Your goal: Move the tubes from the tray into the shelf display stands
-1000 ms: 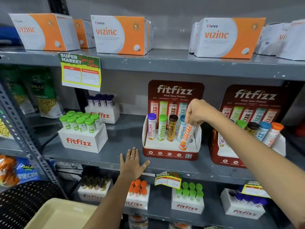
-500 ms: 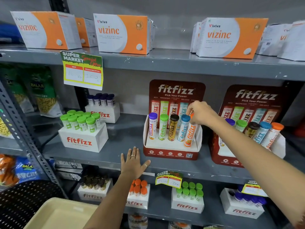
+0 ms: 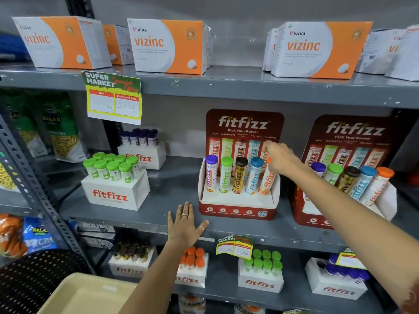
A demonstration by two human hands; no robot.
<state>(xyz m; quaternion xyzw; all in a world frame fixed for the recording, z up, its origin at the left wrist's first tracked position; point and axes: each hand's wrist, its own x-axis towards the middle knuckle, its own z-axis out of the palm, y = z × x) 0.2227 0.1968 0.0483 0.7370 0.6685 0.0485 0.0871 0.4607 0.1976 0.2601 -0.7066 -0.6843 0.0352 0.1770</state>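
On mid shelf, our right hand (image 3: 280, 159) pinches the orange tube (image 3: 267, 181) by its cap; tube near upright w/ long axis vertical, sitting in rightmost slot of stand (image 3: 238, 209). Left hand (image 3: 184, 225) flat, empty on shelf edge.

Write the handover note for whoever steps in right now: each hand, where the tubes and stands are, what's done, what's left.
Left hand: flat on the middle shelf edge, holding nothing.
Right hand: closed on the top of the orange tube, which sits in the last slot of the centre display stand.
Done: the centre stand holds five tubes; the right display stand also shows five.
Tray: the part in view holds no tubes; the rest is out of frame.
Left: release the orange tube, then check the tray for leftovers.
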